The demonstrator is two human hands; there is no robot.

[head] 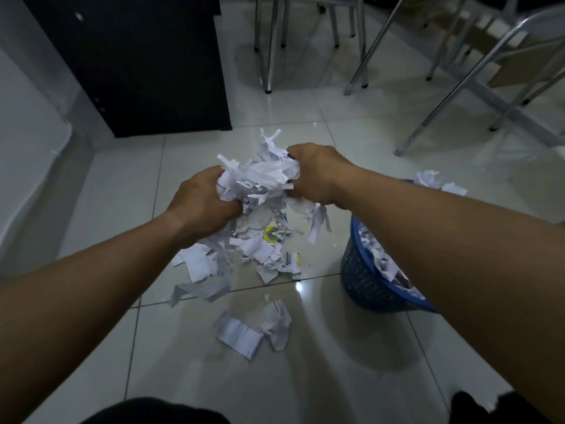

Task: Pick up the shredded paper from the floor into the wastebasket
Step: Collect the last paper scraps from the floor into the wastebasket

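Between my two hands is a big clump of white shredded paper, lifted above the floor. My left hand grips its left side and my right hand grips its right side, fingers curled into the paper. Under the clump, more torn paper lies spread on the white tiles, with a yellow scrap among it. A few larger pieces lie nearer to me. The blue wastebasket stands on the floor to the right, partly hidden by my right forearm, with paper inside it.
A black cabinet stands at the back left against a white wall. Metal chair and table legs crowd the back and right. Some paper shows beyond my right forearm. My dark-clad knees are at the bottom edge.
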